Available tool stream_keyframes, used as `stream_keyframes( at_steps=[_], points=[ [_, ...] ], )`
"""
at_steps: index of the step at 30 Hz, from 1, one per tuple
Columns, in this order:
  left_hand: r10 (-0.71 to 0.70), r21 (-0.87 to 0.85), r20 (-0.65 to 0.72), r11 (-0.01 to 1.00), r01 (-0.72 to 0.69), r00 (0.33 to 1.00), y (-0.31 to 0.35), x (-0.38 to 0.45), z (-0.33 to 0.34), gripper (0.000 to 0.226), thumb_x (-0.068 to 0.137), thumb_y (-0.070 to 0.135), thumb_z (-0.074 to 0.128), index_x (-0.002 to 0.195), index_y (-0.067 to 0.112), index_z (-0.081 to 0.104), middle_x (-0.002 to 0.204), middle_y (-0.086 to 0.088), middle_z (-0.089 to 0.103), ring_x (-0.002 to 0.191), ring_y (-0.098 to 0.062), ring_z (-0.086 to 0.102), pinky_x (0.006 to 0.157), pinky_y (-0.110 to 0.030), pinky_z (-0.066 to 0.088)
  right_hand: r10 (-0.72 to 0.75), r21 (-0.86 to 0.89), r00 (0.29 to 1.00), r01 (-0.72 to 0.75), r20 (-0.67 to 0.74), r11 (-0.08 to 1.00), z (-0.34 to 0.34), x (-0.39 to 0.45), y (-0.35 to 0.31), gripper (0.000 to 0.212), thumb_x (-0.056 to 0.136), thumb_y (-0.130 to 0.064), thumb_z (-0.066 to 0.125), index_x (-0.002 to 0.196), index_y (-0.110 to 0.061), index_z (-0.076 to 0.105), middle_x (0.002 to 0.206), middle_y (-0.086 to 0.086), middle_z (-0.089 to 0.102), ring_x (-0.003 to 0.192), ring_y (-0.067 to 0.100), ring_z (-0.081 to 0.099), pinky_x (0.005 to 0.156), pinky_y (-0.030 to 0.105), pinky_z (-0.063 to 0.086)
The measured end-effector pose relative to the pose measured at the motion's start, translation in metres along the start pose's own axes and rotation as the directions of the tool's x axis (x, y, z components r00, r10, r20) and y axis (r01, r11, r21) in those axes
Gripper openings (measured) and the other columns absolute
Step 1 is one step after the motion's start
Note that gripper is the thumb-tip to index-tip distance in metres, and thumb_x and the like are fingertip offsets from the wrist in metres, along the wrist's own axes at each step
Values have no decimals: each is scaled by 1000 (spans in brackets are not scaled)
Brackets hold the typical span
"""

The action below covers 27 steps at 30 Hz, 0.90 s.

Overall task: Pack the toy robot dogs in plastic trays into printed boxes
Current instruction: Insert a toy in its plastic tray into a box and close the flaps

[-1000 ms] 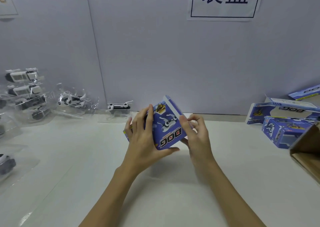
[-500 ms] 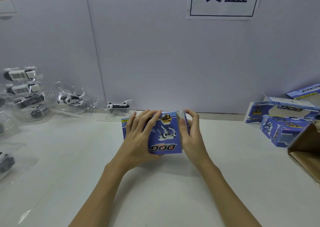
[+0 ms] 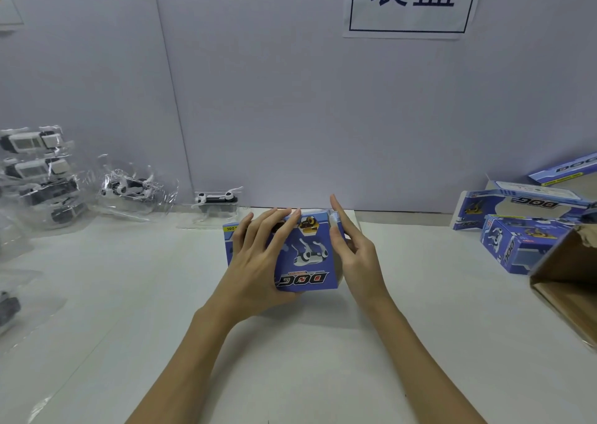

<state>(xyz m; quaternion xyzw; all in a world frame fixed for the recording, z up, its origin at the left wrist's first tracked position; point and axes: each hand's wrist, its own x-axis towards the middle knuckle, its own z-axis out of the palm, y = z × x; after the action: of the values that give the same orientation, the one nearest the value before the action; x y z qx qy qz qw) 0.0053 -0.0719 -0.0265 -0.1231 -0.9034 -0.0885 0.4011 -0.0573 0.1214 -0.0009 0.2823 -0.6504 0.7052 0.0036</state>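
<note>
Head view: a blue printed box [image 3: 303, 255] marked "DOG" sits at centre frame on the white desk [image 3: 420, 343]. The left hand [image 3: 258, 262] lies over the box's left half, fingers straight and spread across its top face, thumb against the near edge. The right hand [image 3: 352, 252] stands at the box's right end, fingers extended and pressing the end flap; nothing is clasped in it. Toy robot dogs in plastic trays [image 3: 38, 171] are stacked at the left edge of the frame, with one single tray [image 3: 218, 205] just beyond the box against the wall. More printed boxes [image 3: 517, 230] lie at right, well apart from the hands, beside a brown carton [image 3: 568, 281]. A paper sign [image 3: 410, 3] hangs at upper right.
</note>
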Motion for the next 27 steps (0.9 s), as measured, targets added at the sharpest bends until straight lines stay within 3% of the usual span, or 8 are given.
stream_keyframes(
  at_steps=[5, 8, 15, 23, 27],
  points=[
    [0, 6, -12, 1000, 0, 1000, 1, 0, 1, 120, 69, 70, 79, 164, 23, 22, 164, 1, 28, 155, -16, 20, 129, -44, 7, 10, -11, 1000, -9, 27, 1000, -1, 0, 1, 60, 97, -34, 50, 156, -33, 38, 134, 16, 61, 119, 27, 68, 81, 40, 65],
    [2, 17, -11, 1000, -2, 1000, 1, 0, 2, 121, 69, 70, 79, 165, 25, 20, 164, 1, 27, 154, -16, 20, 129, -41, 4, 6, -20, 999, -5, 49, 1000, 0, 0, 3, 54, 104, -29, 45, 157, -35, 36, 137, 13, 59, 120, 25, 68, 81, 40, 65],
    [-3, 26, -14, 1000, 4, 1000, 0, 0, 3, 120, 70, 72, 75, 165, 26, 18, 164, 3, 26, 155, -6, 9, 129, -42, 5, -6, -35, 997, 9, 74, 999, 1, 1, 6, 53, 104, -32, 43, 156, -41, 33, 139, 9, 59, 121, 22, 67, 80, 38, 65],
    [3, 39, -40, 999, -2, 999, 1, 0, 5, 121, 69, 69, 81, 164, 23, 22, 163, 0, 30, 155, -17, 22, 128, -48, 14, -14, -47, 995, 19, 98, 999, 4, -1, 4, 59, 100, -40, 41, 156, -46, 26, 142, 4, 57, 125, 22, 65, 88, 55, 62],
    [8, 35, -65, 999, -6, 998, 6, 0, 5, 117, 72, 70, 77, 163, 20, 25, 162, -3, 33, 153, -21, 26, 127, -48, 15, -22, -36, 994, 26, 109, 999, 5, -3, 4, 55, 105, -37, 38, 156, -50, 25, 146, 2, 55, 127, 22, 64, 85, 47, 64]
  ],
)
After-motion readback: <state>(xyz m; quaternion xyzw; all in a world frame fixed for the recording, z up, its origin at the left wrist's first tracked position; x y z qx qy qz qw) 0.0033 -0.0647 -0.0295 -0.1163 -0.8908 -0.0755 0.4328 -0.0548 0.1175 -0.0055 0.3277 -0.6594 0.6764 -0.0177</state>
